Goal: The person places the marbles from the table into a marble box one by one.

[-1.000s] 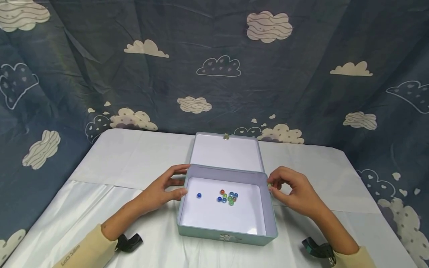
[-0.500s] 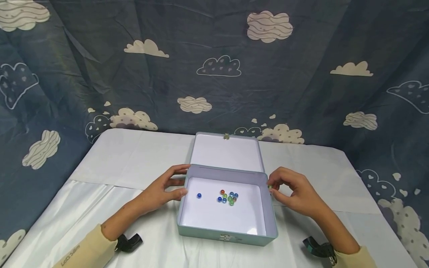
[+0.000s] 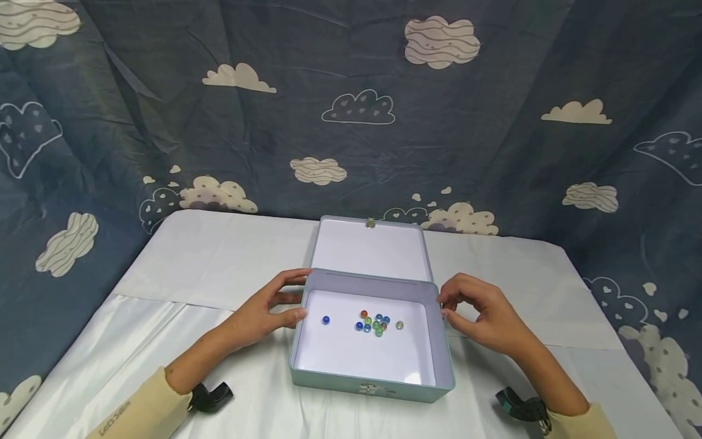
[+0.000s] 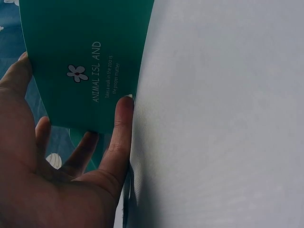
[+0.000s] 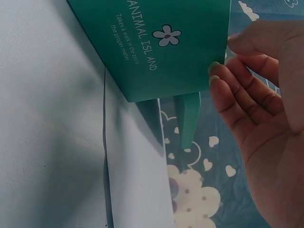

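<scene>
A green tin box (image 3: pixel 373 391) with a pale inside lies with its lid (image 3: pixel 373 250) folded back. On its floor, a cluster of glass marbles (image 3: pixel 376 325) in blue, green and red sits right of centre, a lone blue marble (image 3: pixel 326 320) at the left and a clear greenish marble (image 3: pixel 400 325) to the right. My left hand (image 3: pixel 272 308) rests against the left wall with fingers extended, also seen pressing the green side (image 4: pixel 85 95) in the left wrist view. My right hand (image 3: pixel 476 312), fingers loosely bent and holding nothing, is at the right wall's rim.
White cloth (image 3: pixel 219 250) covers the table under the box. Behind it hangs a dark blue curtain (image 3: pixel 351 146) with cloud prints. A black wrist device (image 3: pixel 211 398) is worn on the left wrist and another (image 3: pixel 521 407) on the right.
A greenish marble, earlier pinched in my right fingertips at the right rim, is now on the box floor right of the cluster. Both hands stay almost in place.
</scene>
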`<state>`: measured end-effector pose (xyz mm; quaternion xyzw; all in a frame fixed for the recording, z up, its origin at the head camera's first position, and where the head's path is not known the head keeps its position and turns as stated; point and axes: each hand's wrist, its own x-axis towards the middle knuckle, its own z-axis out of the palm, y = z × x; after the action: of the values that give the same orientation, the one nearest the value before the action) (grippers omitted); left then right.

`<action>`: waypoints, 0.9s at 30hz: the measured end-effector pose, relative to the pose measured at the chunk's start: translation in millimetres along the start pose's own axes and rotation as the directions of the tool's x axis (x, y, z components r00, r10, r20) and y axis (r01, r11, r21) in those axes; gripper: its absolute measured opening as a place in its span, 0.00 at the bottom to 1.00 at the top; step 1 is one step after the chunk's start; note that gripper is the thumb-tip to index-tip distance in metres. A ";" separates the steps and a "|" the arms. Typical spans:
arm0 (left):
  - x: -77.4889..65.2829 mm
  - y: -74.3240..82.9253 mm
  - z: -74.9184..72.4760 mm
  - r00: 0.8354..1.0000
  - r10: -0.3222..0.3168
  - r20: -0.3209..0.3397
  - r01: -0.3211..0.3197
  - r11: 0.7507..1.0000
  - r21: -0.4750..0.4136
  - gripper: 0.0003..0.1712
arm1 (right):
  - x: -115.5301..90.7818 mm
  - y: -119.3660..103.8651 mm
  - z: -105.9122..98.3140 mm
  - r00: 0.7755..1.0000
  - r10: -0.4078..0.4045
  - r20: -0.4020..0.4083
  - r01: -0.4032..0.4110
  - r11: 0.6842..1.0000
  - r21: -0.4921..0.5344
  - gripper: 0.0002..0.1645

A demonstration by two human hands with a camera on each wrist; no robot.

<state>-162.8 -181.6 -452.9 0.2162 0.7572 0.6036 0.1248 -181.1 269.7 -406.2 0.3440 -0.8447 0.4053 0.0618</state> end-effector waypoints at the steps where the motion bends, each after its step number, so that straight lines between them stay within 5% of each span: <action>1: 0.0 0.2 0.1 1.000 -0.001 0.000 0.001 1.000 -0.001 0.42 | -0.5 -0.1 -0.2 1.000 0.006 0.001 -0.006 1.000 0.002 0.22; 11: 1.1 -2.6 0.4 1.000 0.005 0.003 -0.005 1.000 0.000 0.42 | -3.3 -1.2 -0.1 1.000 -0.008 -0.027 0.008 1.000 -0.014 0.21; 27: -5.9 0.1 -5.5 1.000 -0.024 0.011 0.024 1.000 0.006 0.43 | -15.6 10.4 -6.3 0.975 0.052 -0.217 -0.119 0.944 -0.309 0.15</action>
<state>-160.1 -189.2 -451.9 0.2108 0.7609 0.5986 0.1354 -177.0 287.1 -414.7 0.2487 -0.9024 0.2987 0.1862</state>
